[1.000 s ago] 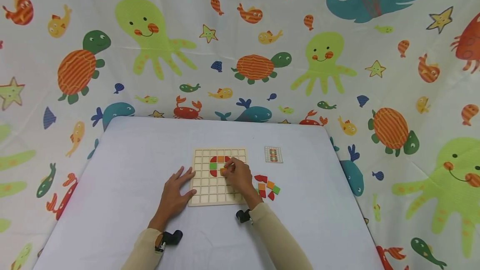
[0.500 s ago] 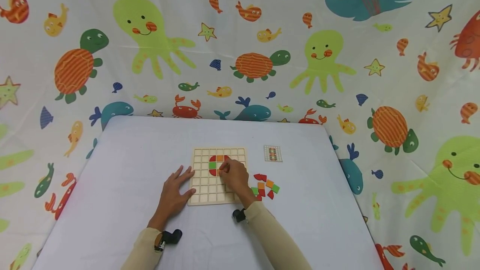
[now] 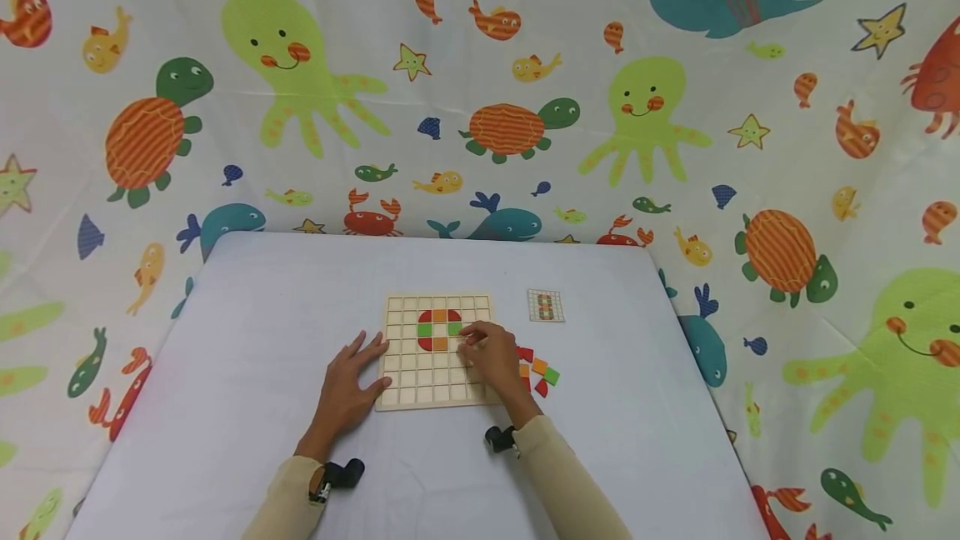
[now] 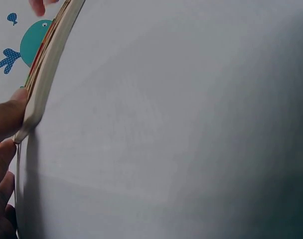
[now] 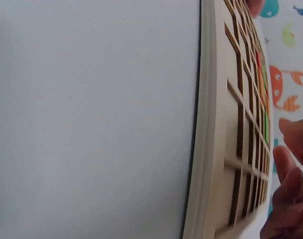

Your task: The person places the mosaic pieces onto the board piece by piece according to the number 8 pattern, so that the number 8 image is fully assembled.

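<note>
A wooden grid board lies on the white table. In its upper middle, coloured tiles form a ring: red rounded tiles at three corners, green squares left and right, and orange squares top and bottom. My left hand rests along the board's left edge with fingers spread; in the left wrist view its thumb touches the rim. Over the board's right side hovers my right hand, beside the ring. The right wrist view shows its thumb and fingers apart, with no tile visible between them.
Right of the board lie several loose red, orange and green tiles, partly behind my right hand. A small pattern card lies farther back on the right. A curtain printed with sea animals hangs behind the table.
The orange tile that my right hand pinched now sits in the ring's bottom cell. The right hand has drawn back rightward, uncovering the right green square. My left hand stays put.
</note>
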A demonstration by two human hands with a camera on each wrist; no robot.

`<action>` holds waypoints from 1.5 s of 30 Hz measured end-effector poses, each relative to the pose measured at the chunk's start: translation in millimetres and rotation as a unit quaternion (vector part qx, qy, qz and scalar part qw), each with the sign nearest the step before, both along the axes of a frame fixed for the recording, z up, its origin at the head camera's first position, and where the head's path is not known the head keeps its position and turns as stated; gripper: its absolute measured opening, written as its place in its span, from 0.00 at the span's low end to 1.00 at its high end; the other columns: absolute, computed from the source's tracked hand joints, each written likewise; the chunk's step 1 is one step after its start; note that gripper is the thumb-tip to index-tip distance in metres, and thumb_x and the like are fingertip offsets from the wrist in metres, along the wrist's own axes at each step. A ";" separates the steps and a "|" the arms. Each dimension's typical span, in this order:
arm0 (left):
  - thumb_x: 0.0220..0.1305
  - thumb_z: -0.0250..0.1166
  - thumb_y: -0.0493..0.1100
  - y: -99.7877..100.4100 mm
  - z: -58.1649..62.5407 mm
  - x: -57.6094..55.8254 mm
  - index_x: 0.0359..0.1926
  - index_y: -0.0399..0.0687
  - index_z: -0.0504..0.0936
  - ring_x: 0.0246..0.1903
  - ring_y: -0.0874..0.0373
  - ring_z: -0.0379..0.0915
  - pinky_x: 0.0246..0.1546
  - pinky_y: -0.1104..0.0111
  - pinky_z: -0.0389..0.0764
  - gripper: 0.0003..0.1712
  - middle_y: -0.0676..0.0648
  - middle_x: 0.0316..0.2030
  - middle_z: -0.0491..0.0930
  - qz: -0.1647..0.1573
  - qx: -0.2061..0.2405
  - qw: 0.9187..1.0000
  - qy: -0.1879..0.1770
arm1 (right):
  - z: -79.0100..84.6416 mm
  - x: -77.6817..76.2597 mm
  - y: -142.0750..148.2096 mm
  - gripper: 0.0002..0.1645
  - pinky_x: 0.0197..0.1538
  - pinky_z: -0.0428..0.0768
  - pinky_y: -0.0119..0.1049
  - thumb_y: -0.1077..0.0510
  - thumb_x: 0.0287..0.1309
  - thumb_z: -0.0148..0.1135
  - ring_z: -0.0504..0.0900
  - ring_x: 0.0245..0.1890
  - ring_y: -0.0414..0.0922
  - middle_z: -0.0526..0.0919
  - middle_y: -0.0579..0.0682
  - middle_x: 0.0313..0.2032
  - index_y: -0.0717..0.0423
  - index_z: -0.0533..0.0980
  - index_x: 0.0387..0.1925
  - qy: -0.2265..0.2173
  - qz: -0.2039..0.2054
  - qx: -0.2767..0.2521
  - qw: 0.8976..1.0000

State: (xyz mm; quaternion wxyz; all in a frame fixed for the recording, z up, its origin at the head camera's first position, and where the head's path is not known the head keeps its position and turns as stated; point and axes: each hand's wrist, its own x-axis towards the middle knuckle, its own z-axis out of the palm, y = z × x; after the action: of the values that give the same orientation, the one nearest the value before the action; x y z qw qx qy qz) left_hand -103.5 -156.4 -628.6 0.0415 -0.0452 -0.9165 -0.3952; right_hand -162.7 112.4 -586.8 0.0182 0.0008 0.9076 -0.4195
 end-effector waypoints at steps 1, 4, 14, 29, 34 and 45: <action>0.63 0.76 0.42 0.1 0.0 0.2 0.73 0.45 0.77 0.81 0.34 0.55 0.80 0.34 0.52 0.38 0.43 0.77 0.71 0.000 -0.002 1.000 0.005 | -0.1 0.6 5.8 0.11 0.35 0.75 0.33 0.57 0.61 0.77 0.78 0.36 0.41 0.86 0.44 0.34 0.45 0.89 0.46 0.002 -0.011 0.001 1.000; 0.62 0.77 0.42 0.3 -0.2 0.5 0.72 0.43 0.78 0.80 0.33 0.56 0.79 0.33 0.53 0.37 0.41 0.76 0.72 -0.001 0.000 1.000 0.024 | -0.8 2.5 25.0 0.14 0.32 0.74 0.33 0.57 0.59 0.78 0.78 0.34 0.42 0.85 0.45 0.35 0.45 0.88 0.48 0.008 -0.044 0.018 0.999; 0.61 0.77 0.42 -1.8 -3.7 0.5 0.70 0.42 0.79 0.79 0.33 0.57 0.79 0.33 0.54 0.36 0.40 0.75 0.73 0.000 0.000 0.999 0.039 | 0.9 5.0 69.0 0.18 0.35 0.83 0.42 0.52 0.53 0.83 0.83 0.40 0.49 0.81 0.52 0.41 0.49 0.85 0.44 -0.037 -0.098 0.121 0.987; 0.62 0.77 0.42 -0.3 -2.3 -0.1 0.71 0.44 0.78 0.81 0.34 0.56 0.81 0.35 0.52 0.37 0.42 0.76 0.72 -0.002 0.000 1.000 0.013 | -7.1 -3.3 67.6 0.15 0.33 0.75 0.36 0.55 0.58 0.80 0.83 0.34 0.43 0.86 0.45 0.35 0.45 0.80 0.42 -0.010 -0.065 0.078 0.995; 0.61 0.77 0.43 0.1 -2.2 -0.5 0.71 0.44 0.78 0.80 0.33 0.56 0.80 0.34 0.53 0.37 0.41 0.76 0.72 0.000 -0.002 1.000 0.021 | -0.1 -6.4 59.5 0.12 0.30 0.72 0.35 0.52 0.61 0.78 0.77 0.31 0.42 0.84 0.46 0.35 0.48 0.81 0.39 0.020 -0.047 0.056 0.997; 0.62 0.77 0.43 1.7 -1.3 -1.4 0.72 0.44 0.78 0.81 0.35 0.56 0.81 0.35 0.52 0.37 0.42 0.76 0.71 -0.003 0.000 1.000 0.013 | 9.3 -10.9 38.1 0.10 0.28 0.71 0.33 0.48 0.72 0.66 0.74 0.26 0.40 0.81 0.46 0.30 0.48 0.76 0.46 0.012 0.056 0.034 0.998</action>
State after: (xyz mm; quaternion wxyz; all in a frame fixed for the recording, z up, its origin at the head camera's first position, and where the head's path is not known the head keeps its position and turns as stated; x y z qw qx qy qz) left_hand -104.9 -154.7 -630.0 0.0521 -0.0534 -0.9157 -0.3949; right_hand -173.5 150.5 -577.4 0.0307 -0.0542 0.9199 -0.3871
